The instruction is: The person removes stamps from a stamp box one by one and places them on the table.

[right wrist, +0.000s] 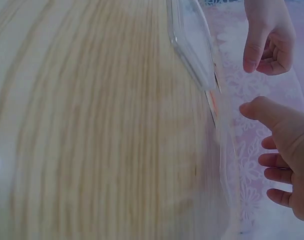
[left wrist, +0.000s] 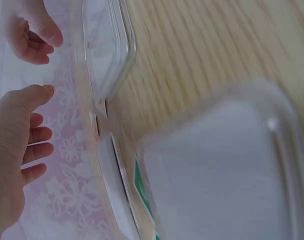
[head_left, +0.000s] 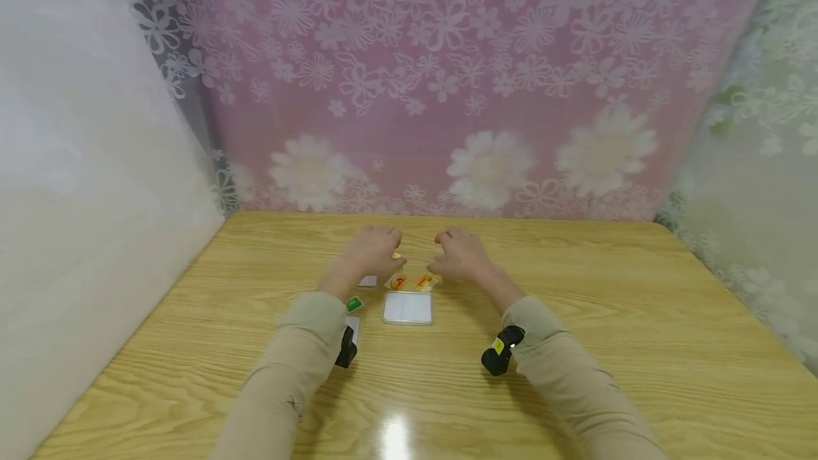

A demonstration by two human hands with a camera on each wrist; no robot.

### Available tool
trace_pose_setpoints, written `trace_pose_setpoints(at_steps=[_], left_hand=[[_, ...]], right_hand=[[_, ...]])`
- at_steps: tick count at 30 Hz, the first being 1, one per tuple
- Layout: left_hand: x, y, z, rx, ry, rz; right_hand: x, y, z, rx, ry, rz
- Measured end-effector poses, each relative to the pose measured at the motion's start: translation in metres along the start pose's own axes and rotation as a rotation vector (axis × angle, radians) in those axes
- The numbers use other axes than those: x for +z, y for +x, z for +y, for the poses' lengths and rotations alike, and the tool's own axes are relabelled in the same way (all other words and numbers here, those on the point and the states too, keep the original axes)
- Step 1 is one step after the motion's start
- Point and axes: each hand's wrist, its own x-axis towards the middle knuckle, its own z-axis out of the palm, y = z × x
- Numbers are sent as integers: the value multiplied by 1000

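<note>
Both hands are held above the far middle of the table, thumbs facing each other across a gap. My left hand [head_left: 373, 250] has loosely bent fingers with nothing between them, as the left hand [left wrist: 14, 145] in the left wrist view shows. Across from it, my right hand [head_left: 463, 254] is likewise empty, its thumb extended in the right wrist view [right wrist: 294, 150]. Just below the hands lie two small orange-patterned pieces [head_left: 397, 282] [head_left: 426, 282]. Nearer me sits a clear-rimmed rectangular case [head_left: 407, 308] with a white surface. Another orange bit is partly hidden behind the left hand.
Beside the left forearm lie a small green piece [head_left: 354, 304] and a white-faced flat case [head_left: 353, 325], partly covered by the wrist camera [head_left: 346, 348]. A white flat item [head_left: 368, 280] shows under the left wrist. A flowered curtain [head_left: 447, 91] hangs behind the wooden table [head_left: 607, 318].
</note>
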Motion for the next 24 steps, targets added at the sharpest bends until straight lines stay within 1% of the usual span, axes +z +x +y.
trace_pose_setpoints(at_steps=[5, 8, 12, 18, 21, 24], left_hand=[[0, 11, 16, 28, -17, -44], [3, 19, 24, 30, -23, -70], [10, 27, 33, 37, 0, -101], [14, 31, 41, 49, 48, -137], [17, 31, 42, 49, 55, -145], [20, 31, 42, 42, 50, -153]], right_hand=[[-4, -9, 12, -17, -106, -40], [-5, -13, 16, -14, -126, -69], [-5, -15, 20, 3, -138, -121], [-3, -12, 23, 29, -155, -186], [-1, -12, 24, 21, -153, -209], [0, -12, 25, 2, -144, -210]])
